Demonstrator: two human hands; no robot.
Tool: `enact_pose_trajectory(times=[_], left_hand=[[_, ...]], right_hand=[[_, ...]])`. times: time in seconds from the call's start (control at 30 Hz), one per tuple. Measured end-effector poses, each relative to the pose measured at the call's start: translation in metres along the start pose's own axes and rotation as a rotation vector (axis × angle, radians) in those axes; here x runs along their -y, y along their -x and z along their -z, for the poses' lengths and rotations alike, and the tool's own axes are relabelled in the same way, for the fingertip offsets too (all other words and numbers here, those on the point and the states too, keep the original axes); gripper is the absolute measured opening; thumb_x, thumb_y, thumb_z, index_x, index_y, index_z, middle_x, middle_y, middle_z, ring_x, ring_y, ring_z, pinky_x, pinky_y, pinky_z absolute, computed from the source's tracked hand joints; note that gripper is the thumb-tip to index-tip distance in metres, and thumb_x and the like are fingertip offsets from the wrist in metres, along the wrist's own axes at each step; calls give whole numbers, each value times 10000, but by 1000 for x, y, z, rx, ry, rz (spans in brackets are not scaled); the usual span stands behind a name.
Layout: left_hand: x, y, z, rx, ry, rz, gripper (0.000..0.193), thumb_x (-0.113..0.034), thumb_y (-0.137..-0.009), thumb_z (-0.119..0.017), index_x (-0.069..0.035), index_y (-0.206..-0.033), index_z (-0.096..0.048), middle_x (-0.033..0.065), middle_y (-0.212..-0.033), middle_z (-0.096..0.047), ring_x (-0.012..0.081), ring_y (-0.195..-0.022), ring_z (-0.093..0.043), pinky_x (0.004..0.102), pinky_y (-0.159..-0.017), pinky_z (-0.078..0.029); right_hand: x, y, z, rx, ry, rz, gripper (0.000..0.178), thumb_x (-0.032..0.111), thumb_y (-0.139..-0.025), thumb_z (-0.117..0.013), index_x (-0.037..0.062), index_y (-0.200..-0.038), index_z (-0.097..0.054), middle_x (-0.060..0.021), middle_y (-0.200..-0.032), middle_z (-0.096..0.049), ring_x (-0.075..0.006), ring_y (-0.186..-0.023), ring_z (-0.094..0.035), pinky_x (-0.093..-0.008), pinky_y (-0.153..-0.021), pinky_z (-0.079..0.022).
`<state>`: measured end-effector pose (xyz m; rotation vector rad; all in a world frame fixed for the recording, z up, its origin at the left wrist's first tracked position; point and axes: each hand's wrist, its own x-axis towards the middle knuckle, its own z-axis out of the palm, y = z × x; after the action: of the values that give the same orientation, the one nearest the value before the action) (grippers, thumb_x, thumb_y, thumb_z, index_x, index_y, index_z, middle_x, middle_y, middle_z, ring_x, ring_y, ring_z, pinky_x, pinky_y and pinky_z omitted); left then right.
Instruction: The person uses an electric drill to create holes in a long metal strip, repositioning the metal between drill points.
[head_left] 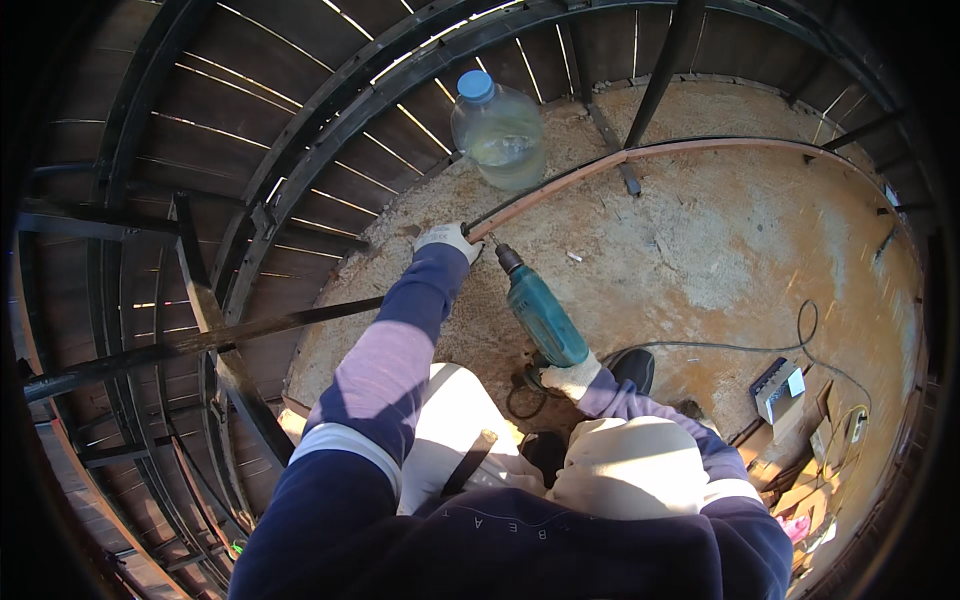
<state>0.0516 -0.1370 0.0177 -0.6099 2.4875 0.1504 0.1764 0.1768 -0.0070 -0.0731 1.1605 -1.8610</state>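
Observation:
My gloved left hand (447, 238) is closed round the near end of a long, thin reddish-brown strip (562, 186) with a dark edge, which curves away to the right. A teal corded power drill (545, 315) is in my gloved right hand (572, 378), which grips it by the rear handle. The drill tilts up and left, its chuck and thin bit close to the strip's end beside my left hand. Whether the bit touches the strip I cannot tell. Behind the strip stands a large clear plastic bottle (507, 140) with a blue cap, partly filled with liquid.
A black cable (715, 346) runs from the drill across the worn floor (690, 240) to the right. Dark metal bars (165, 350) form a frame at left. Cardboard and wood scraps (800, 480) and a dark box (777, 388) lie at right. A dark post (665, 70) stands ahead.

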Motion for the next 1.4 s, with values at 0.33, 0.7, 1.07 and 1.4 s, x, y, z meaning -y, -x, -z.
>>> enact_pose_trajectory(times=[0.33,0.7,1.07,1.4], left_hand=[[-19,-1,9,66,79,-99,518,-500,-858,-696,-141,-1231,-694,152,-1243,-696,320,-1199,-637,440,-1024,-492],[-13,1,5,24,96,-87,828,-512,-835,-729,-106,-1506,-461,157,-1369,-629,311,-1262,-604,442,-1075,-459],[-5,-14,-4,33,101,-144,527,-468,-837,-733,-122,-1232,-683,155,-1215,-706,338,-1137,-666,435,-993,-521],[0,-45,-26,42,138,-258,475,-420,-819,-769,-93,-1159,-717,182,-1135,-725,344,-1058,-691,431,-951,-538]], right_hand=[[47,11,28,-114,190,-141,641,-19,-695,-784,46,-1313,-629,-53,-1199,-672,-176,-1090,-602,-332,-944,-500],[98,-51,6,-292,163,-116,521,9,-761,-718,33,-1272,-619,-69,-1060,-689,-164,-887,-655,-316,-797,-552],[81,-29,-31,-540,-398,-75,487,-28,-747,-506,-73,-1225,-590,-188,-1009,-674,-354,-891,-697,-489,-798,-628],[30,7,-55,-578,-822,35,522,-62,-728,-453,-68,-1230,-591,-202,-1031,-685,-367,-900,-699,-476,-717,-643]])
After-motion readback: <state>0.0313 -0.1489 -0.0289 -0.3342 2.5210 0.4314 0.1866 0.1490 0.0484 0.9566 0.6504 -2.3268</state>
